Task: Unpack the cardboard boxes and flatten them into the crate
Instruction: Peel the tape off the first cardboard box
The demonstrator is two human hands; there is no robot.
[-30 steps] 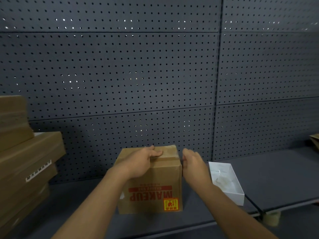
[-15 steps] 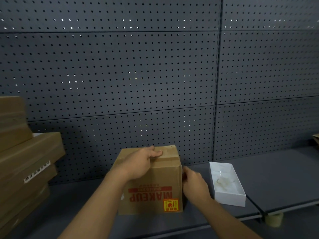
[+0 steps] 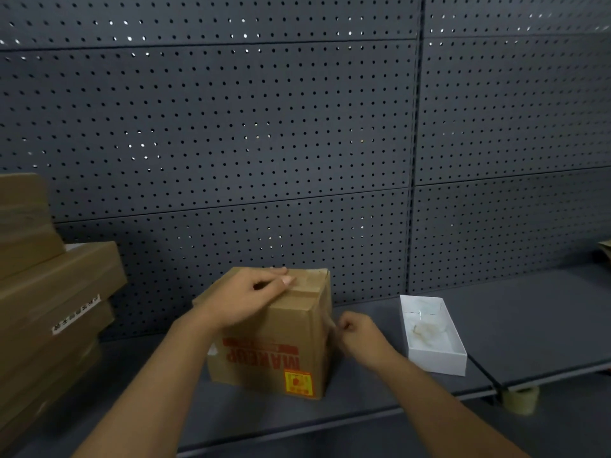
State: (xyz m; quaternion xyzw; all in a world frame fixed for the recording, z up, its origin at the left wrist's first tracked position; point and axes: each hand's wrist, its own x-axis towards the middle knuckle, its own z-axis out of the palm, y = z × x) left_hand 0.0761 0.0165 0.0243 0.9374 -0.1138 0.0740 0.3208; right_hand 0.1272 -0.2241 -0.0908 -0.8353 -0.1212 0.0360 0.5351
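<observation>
On the shelf [image 3: 545, 325], our left hand [image 3: 251, 299] presses flat atop the cardboard box [image 3: 281, 345]. Our right hand [image 3: 360, 335] pinches at its side; what it grips, we cannot tell.

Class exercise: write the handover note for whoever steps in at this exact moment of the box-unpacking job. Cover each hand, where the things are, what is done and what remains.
Left hand: lies flat on top of the MAKEUP box, steadying it.
Right hand: fingers curled at the box's right side, seemingly pinching the tape end; the tape itself is hard to see.
The box stands on the grey shelf, still closed and taped.
Stacked cardboard boxes wait at left. An open white box sits to the right.
Done: nothing unpacked from this box yet.
Left: peel tape, empty, flatten. No crate in view.
</observation>
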